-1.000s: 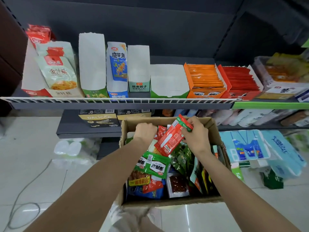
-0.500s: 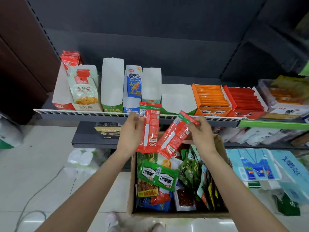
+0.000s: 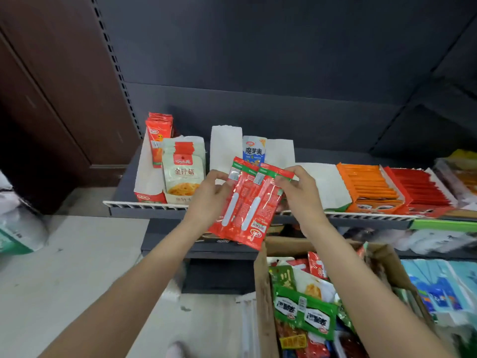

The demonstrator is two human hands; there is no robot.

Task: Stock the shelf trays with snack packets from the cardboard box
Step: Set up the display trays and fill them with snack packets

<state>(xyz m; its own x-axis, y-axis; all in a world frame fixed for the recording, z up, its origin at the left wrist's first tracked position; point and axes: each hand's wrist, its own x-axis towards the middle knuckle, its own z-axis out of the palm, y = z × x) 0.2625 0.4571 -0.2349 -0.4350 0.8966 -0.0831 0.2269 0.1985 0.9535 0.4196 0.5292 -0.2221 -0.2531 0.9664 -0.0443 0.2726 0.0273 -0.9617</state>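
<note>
Hands clamp two red snack packets (image 3: 247, 205) together before the shelf trays (image 3: 225, 148): your left hand (image 3: 209, 195) grips their left edge, your right hand (image 3: 299, 192) pinches the green top. Cardboard box (image 3: 263, 301) sits at five o'clock.

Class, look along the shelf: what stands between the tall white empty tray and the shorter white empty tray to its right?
In the head view, a blue-and-white snack packet stands between the tall white tray and the shorter white tray.

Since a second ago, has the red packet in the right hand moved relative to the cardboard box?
Yes. The red packet has risen out of the cardboard box to shelf-rail height, beside the left hand's packet.
</note>
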